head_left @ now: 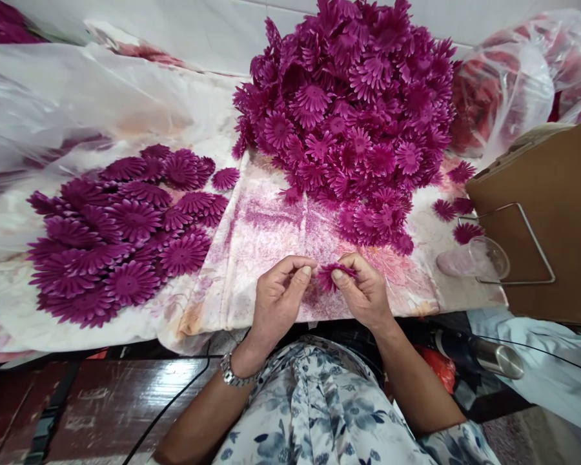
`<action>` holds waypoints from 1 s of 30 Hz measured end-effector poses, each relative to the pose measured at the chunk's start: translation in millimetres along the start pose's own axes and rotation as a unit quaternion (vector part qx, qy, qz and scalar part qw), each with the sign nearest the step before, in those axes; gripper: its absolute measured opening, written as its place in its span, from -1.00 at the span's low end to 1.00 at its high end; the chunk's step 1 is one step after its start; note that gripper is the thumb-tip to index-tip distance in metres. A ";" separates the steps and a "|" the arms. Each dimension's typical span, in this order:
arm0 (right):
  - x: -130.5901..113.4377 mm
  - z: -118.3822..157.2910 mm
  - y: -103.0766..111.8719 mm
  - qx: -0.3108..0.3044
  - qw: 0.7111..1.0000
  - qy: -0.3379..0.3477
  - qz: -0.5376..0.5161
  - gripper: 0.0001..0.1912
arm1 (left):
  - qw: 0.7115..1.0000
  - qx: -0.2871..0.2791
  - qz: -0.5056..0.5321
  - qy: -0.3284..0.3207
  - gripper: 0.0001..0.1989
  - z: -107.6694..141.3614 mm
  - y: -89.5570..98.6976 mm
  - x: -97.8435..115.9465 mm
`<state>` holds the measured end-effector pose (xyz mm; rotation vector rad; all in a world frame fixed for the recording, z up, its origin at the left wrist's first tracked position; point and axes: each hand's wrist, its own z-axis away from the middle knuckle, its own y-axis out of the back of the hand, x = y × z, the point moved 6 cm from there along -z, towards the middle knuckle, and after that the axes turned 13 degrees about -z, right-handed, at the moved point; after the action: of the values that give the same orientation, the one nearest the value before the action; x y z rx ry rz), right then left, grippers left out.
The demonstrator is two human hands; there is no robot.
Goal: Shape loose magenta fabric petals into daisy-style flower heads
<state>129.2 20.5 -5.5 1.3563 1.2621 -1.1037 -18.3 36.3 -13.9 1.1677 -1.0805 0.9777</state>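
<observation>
A small purple artificial flower (328,276) is pinched between the thumb and fingers of my right hand (368,290), just above the cloth near the table's front edge. My left hand (281,290) is beside it, thumb and forefinger pressed together close to the petals. Whatever those fingertips hold, if anything, is too small to make out. A large heap of purple artificial flowers (348,123) rises beyond my hands. To the left lies a lower pile of flat purple petal layers (130,223), with one single layer (225,178) at its right side.
Patterned cloth (271,226) covers the table. On the right a clear plastic cup (474,258) lies on its side by a cardboard box (542,219) and a bent metal wire (535,239). Plastic bags (508,84) with red contents sit behind. A steel-ended flask (498,358) is below the edge.
</observation>
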 end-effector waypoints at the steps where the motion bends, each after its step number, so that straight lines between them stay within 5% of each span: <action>1: 0.6 -0.2 0.8 0.013 1.000 -0.002 0.012 -0.75 | 1.000 0.000 0.003 0.002 -0.81 0.0 -0.1 -0.4; 5: -1.9 -1.8 -0.6 0.025 0.999 0.006 0.032 -0.60 | 1.000 -0.005 0.017 0.010 -0.81 0.5 -1.0 -3.5; 9: -1.4 -2.8 -5.6 -0.010 1.000 -0.010 -0.008 -0.66 | 1.000 0.007 0.000 -0.004 -0.81 1.7 1.4 0.3; 13: 0.8 -2.4 -4.8 -0.001 1.000 -0.003 -0.008 -0.66 | 0.990 0.021 -0.075 -0.117 -0.90 3.8 4.3 24.6; 17: 6.6 -1.8 -6.0 -0.015 0.998 -0.018 -0.061 -0.60 | 0.974 -0.028 -0.112 -0.195 -0.91 7.0 -1.3 38.3; 24: 9.7 1.0 -6.3 -0.043 0.993 -0.041 -0.098 -0.57 | 0.992 -0.075 -0.038 -0.089 -0.93 5.2 -10.1 19.2; 30: 2.2 4.3 -4.0 -0.095 0.995 -0.012 -0.042 -0.65 | 0.994 -0.036 -0.065 -0.081 -0.95 2.4 -7.9 16.6</action>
<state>125.3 16.6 -8.5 1.1540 1.3795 -1.0255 -7.4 33.4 0.9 1.2571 -1.1435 0.7478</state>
